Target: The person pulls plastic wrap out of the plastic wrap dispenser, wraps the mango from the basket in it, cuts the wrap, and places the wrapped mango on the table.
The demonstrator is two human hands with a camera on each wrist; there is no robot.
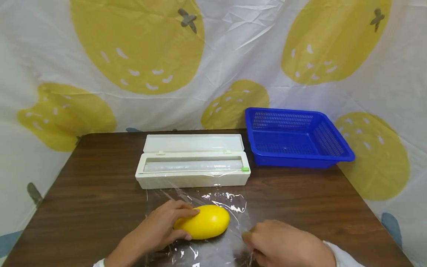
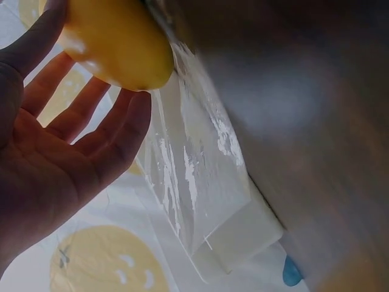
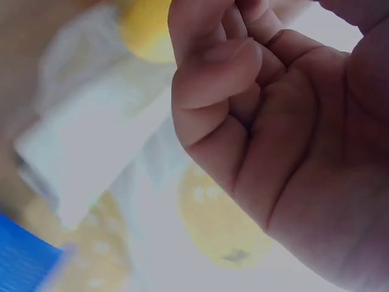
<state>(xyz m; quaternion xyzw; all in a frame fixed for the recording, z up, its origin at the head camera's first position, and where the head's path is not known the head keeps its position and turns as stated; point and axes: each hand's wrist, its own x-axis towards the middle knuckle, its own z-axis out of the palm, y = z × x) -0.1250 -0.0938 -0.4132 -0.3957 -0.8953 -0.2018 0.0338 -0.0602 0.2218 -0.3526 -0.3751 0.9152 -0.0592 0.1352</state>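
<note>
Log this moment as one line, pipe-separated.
left hand: holds yellow fruit | right hand: curled at clear film, hold unclear | white box: lid open, film drawn out | blue basket: right of box

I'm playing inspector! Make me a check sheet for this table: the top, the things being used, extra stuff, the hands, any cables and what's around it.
Surface: dark brown wooden-looking table.
Job's things: yellow fruit lying on clear plastic wrap, which comes from a white box with its lid open.
Clutter: blue basket at the back right.
Hands: left hand holds the fruit; right hand has curled fingers near the wrap, and whether it pinches it is hard to tell.
Cables: nothing seen.
Surroundings: white cloth with yellow pictures, behind and beside the table.
</note>
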